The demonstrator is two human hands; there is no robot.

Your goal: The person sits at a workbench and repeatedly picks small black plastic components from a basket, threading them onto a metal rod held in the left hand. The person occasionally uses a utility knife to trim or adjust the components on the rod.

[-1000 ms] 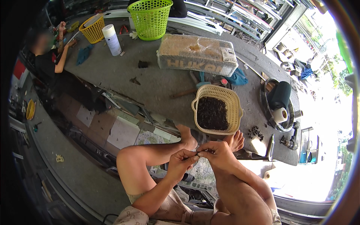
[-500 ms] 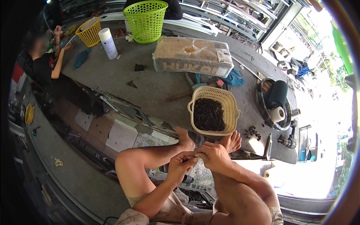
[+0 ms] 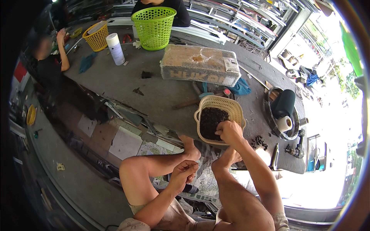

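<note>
A beige woven plastic basket (image 3: 236, 109) stands on the grey work surface in front of my feet. Small black pieces (image 3: 211, 120) cover its bottom; their exact kind is too small to tell. My right hand (image 3: 231, 133) reaches over the basket's near right side, its fingers bent together with the tips down at the pieces. Whatever those fingertips grip is hidden. My left hand (image 3: 184, 175) hovers above my lap between the knees, thumb and fingers pinched together. Anything in that pinch is too small to make out.
Beyond the basket lie a hammer (image 3: 200, 101), a blue cloth (image 3: 241, 87) and a wrapped carton (image 3: 198, 65). A green basket (image 3: 154, 30) and a spray can (image 3: 115, 49) stand farther back. Rolls (image 3: 284, 104) and loose black bits (image 3: 259, 143) lie right. Two people sit across the surface.
My right hand has left my left hand and moved forward into the basket. My left hand stays above my lap, still pinched. The view has shifted slightly, showing more of the person behind the green basket.
</note>
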